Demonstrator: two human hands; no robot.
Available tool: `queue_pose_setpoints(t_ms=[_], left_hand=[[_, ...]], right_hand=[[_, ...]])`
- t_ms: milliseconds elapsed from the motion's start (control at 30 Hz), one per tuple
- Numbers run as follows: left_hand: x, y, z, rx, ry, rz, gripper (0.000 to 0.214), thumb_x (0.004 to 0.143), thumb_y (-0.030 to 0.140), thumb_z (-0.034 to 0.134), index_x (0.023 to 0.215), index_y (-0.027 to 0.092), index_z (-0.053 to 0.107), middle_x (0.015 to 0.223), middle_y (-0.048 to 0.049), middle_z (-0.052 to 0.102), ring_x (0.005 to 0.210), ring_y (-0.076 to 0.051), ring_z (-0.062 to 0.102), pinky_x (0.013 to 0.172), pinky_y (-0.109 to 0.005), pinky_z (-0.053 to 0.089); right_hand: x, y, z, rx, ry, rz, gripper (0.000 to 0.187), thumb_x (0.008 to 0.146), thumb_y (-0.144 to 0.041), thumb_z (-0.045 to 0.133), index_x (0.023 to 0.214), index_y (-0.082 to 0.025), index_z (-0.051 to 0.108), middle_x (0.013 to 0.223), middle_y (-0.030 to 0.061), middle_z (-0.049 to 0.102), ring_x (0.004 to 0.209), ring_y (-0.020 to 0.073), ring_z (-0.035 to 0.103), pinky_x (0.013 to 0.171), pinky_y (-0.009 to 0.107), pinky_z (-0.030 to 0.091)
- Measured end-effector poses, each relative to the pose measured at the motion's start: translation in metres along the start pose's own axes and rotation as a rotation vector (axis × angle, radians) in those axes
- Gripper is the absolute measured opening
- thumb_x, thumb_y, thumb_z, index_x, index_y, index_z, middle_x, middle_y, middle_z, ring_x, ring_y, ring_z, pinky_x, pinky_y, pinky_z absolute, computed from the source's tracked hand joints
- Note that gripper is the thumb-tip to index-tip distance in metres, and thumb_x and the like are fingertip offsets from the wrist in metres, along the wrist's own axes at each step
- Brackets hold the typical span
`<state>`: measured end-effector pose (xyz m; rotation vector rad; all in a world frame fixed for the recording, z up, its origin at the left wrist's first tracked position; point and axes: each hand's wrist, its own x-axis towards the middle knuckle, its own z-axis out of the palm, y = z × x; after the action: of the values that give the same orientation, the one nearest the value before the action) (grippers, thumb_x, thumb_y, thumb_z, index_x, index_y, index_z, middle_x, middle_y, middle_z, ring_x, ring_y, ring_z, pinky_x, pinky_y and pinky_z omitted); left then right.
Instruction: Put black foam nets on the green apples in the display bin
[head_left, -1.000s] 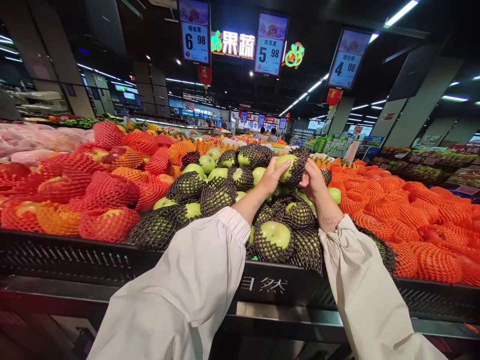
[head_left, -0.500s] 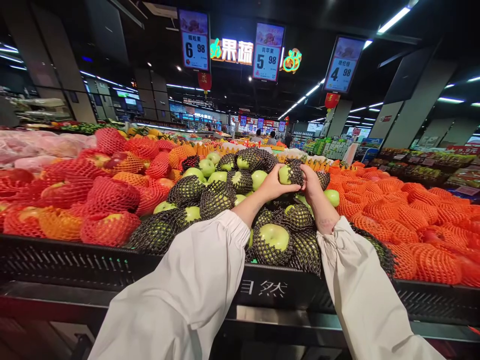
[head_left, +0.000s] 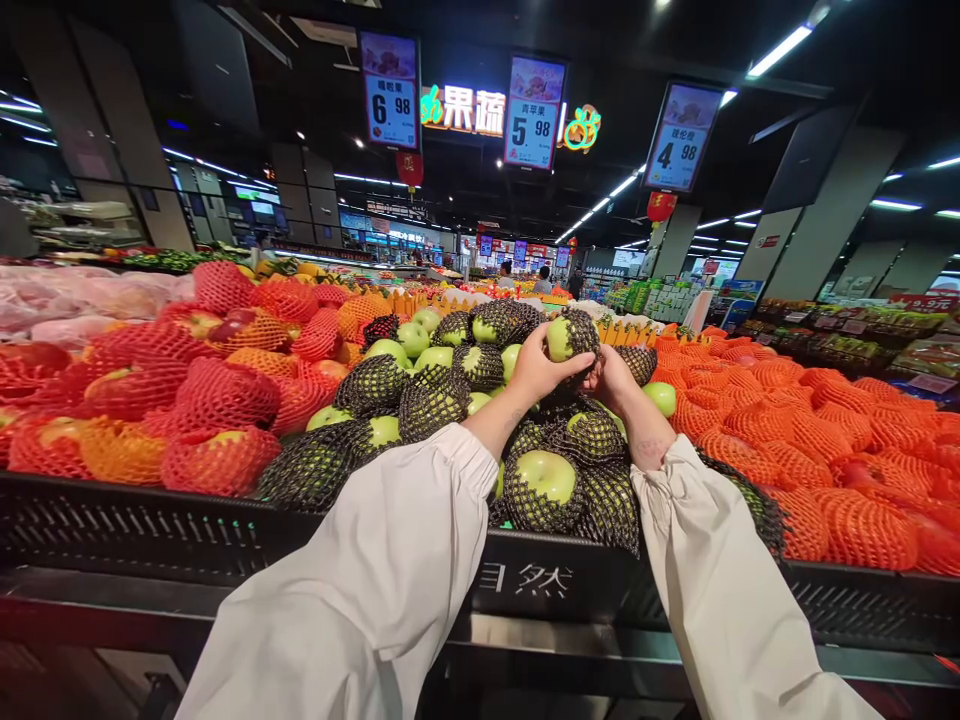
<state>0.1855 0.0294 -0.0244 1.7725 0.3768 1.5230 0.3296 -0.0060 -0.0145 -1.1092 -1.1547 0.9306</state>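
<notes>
A green apple in a black foam net is held above the pile by my left hand, its thumb across the lower side and its fingers behind. My right hand is at the apple's lower right, fingers curled in and pinching at the edge of the net; its fingertips are partly hidden. Beneath both hands lie more green apples, most of them in black nets. One bare green apple sits to the right of my right wrist.
Apples in red and orange nets are heaped to the left. Orange-netted fruit fills the right side. A black slatted display edge runs along the front. Price screens hang overhead, and people stand far back.
The apple has turned and shifted slightly left in my left hand. My right hand has slid from its upper right side down to its lower right.
</notes>
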Motion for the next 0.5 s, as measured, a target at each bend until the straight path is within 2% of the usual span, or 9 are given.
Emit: queue_pose_setpoints(t_ms=[100, 167, 267, 400, 433, 500], left_hand=[[0.001, 0.003, -0.004, 0.120, 0.192, -0.011, 0.054, 0.067, 0.045, 0.087, 0.107, 0.018, 0.062, 0.108, -0.0080, 0.071, 0.098, -0.023, 0.068, 0.091, -0.036, 0.055], [0.001, 0.006, -0.006, 0.195, 0.307, -0.019, 0.053, 0.068, 0.048, 0.086, 0.105, 0.018, 0.062, 0.110, -0.0089, 0.068, 0.102, -0.024, 0.066, 0.094, -0.037, 0.053], [0.001, 0.010, -0.008, 0.294, 0.429, -0.047, 0.055, 0.067, 0.051, 0.086, 0.103, 0.017, 0.062, 0.114, -0.0113, 0.061, 0.108, -0.025, 0.064, 0.102, -0.037, 0.049], [0.001, 0.015, -0.009, 0.394, 0.524, -0.093, 0.069, 0.061, 0.050, 0.090, 0.112, 0.016, 0.059, 0.132, -0.0162, 0.049, 0.120, -0.027, 0.060, 0.110, -0.036, 0.044], [0.001, 0.015, -0.009, 0.404, 0.523, -0.097, 0.070, 0.061, 0.050, 0.090, 0.113, 0.016, 0.058, 0.135, -0.0169, 0.048, 0.122, -0.027, 0.060, 0.110, -0.037, 0.044], [0.001, 0.015, -0.009, 0.382, 0.457, -0.114, 0.065, 0.063, 0.052, 0.088, 0.109, 0.017, 0.058, 0.129, -0.0156, 0.056, 0.117, -0.027, 0.062, 0.107, -0.038, 0.046]], right_hand=[[-0.004, -0.003, -0.002, 0.026, -0.083, 0.081, 0.032, 0.071, -0.055, 0.059, 0.064, -0.024, 0.055, 0.060, 0.0023, 0.062, 0.061, 0.0202, 0.056, 0.059, 0.034, 0.046], [-0.005, -0.005, -0.001, 0.032, -0.091, 0.000, 0.028, 0.064, -0.050, 0.067, 0.065, -0.023, 0.058, 0.062, 0.0009, 0.062, 0.065, 0.0194, 0.057, 0.061, 0.033, 0.046], [-0.007, -0.006, 0.001, 0.019, -0.021, -0.170, 0.024, 0.053, -0.037, 0.077, 0.065, -0.022, 0.062, 0.068, -0.0009, 0.062, 0.071, 0.0173, 0.057, 0.064, 0.030, 0.046], [-0.012, -0.010, 0.004, 0.068, 0.018, -0.334, 0.021, 0.054, -0.033, 0.080, 0.065, -0.023, 0.064, 0.071, -0.0022, 0.061, 0.071, 0.0152, 0.055, 0.066, 0.029, 0.047], [-0.014, -0.011, 0.004, 0.088, 0.015, -0.366, 0.020, 0.054, -0.032, 0.080, 0.065, -0.023, 0.066, 0.072, -0.0021, 0.062, 0.072, 0.0149, 0.055, 0.068, 0.029, 0.047], [-0.015, -0.014, 0.005, 0.130, 0.023, -0.424, 0.020, 0.052, -0.030, 0.080, 0.067, -0.023, 0.069, 0.081, -0.0015, 0.065, 0.075, 0.0149, 0.056, 0.072, 0.030, 0.049]])
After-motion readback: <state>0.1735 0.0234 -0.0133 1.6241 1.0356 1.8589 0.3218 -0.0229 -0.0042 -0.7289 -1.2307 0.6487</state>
